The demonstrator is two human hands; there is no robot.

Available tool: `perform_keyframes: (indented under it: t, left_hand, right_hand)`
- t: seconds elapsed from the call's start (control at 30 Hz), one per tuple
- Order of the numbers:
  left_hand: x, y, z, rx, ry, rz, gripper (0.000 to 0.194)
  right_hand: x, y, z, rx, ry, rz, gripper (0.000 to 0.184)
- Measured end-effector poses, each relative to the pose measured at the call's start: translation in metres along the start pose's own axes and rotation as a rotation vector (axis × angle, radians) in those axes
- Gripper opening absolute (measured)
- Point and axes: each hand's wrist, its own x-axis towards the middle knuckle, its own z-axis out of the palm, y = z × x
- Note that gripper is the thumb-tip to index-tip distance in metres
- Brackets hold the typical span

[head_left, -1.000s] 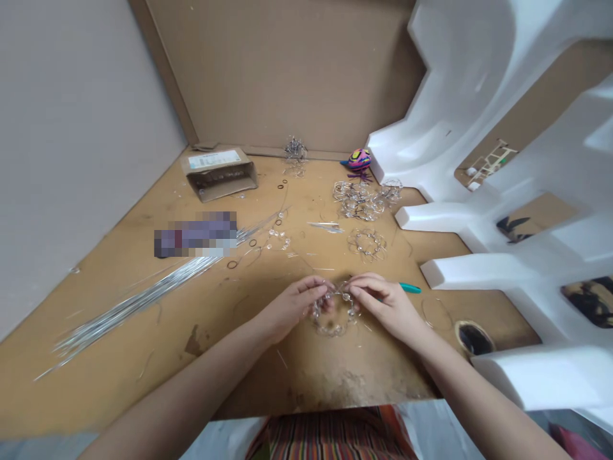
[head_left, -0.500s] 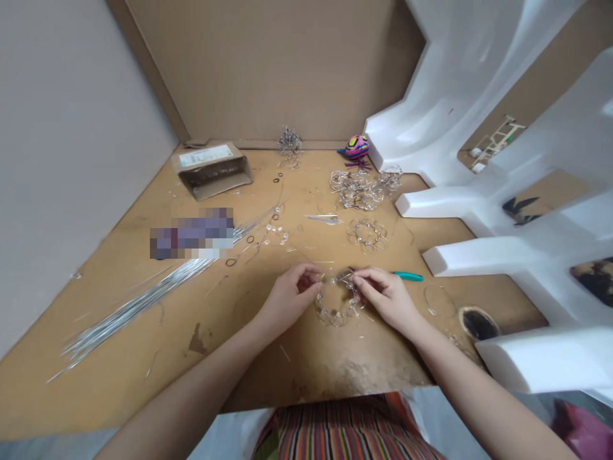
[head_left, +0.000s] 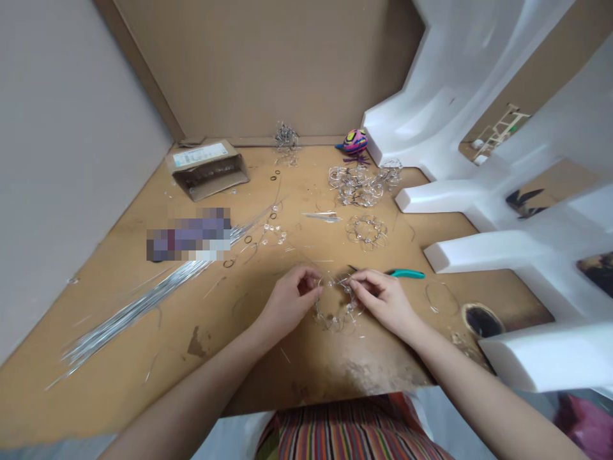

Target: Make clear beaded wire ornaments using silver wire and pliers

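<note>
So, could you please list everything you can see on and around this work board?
beaded wire ring: one, clear and silver, between the hands
work board: one, tan, under everything below
second beaded wire ring: one, silver, beyond the hands
wire ring heap: one, silver, back right
wire tangle: one, silver, back edge
straight wires: one bundle, silver, left
pliers: one pair, teal handles, beside right hand
cardboard box: one, brown, back left
patterned ornament: one, pink, yellow and blue, back right
foam packaging: one, white, right side
left hand: one, on the ring
right hand: one, on the ring
</note>
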Motion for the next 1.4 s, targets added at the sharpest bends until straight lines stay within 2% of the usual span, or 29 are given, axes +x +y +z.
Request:
perform_keyframes:
  t: [0.17, 0.3, 0.4, 0.47, 0.57, 0.7, 0.87, 0.93, 1.1, 1.27, 1.3, 1.33, 1.4]
  left_hand:
    - [0.002, 0.0, -0.003, 0.008, 0.055, 0.015, 0.02]
    - [0.003, 0.0, -0.004, 0.002, 0.002, -0.012, 0.019]
    - [0.001, 0.001, -0.003, 0.008, -0.008, 0.035, 0.014]
    - [-0.001, 0.002, -0.003, 0.064, -0.002, 0.088, 0.013]
    - [-0.004, 0.003, -0.003, 0.211, -0.001, 0.171, 0.008]
    - [-0.005, 0.004, -0.001, 0.419, -0.058, 0.304, 0.009]
    - [-0.005, 0.006, -0.002, 0.553, -0.168, 0.436, 0.018]
    - [-0.005, 0.007, -0.004, 0.566, -0.191, 0.472, 0.019]
    - [-0.005, 0.008, -0.009, 0.453, -0.144, 0.41, 0.01]
    - [-0.007, 0.008, -0.007, 0.43, -0.152, 0.421, 0.014]
    - [-0.007, 0.008, -0.007, 0.409, -0.153, 0.426, 0.015]
    - [-0.007, 0.009, -0.008, 0.38, -0.146, 0.421, 0.015]
    - [-0.007, 0.01, -0.009, 0.309, -0.123, 0.387, 0.012]
  right_hand:
    - [0.001, 0.001, 0.001, 0.028, 0.014, 0.01, 0.02]
    - [0.0, 0.003, 0.002, 0.015, 0.019, 0.011, 0.019]
    - [0.0, 0.004, 0.003, -0.04, 0.026, -0.005, 0.018]
    - [0.0, 0.003, 0.003, -0.081, 0.035, -0.049, 0.018]
    - [0.0, 0.003, 0.004, -0.145, 0.074, -0.189, 0.016]
    - [-0.001, 0.003, 0.005, -0.28, 0.121, -0.345, 0.015]
    - [-0.002, 0.008, 0.011, -0.287, 0.049, -0.449, 0.017]
    - [-0.002, 0.009, 0.013, -0.275, 0.057, -0.461, 0.017]
    - [-0.002, 0.007, 0.012, -0.221, 0.108, -0.515, 0.016]
    - [-0.003, -0.001, 0.008, -0.163, 0.049, -0.538, 0.017]
    - [-0.003, -0.003, 0.007, -0.147, 0.024, -0.512, 0.022]
    - [-0.004, -0.004, 0.006, -0.136, -0.011, -0.482, 0.036]
    - [-0.006, -0.005, 0.005, -0.149, -0.117, -0.428, 0.079]
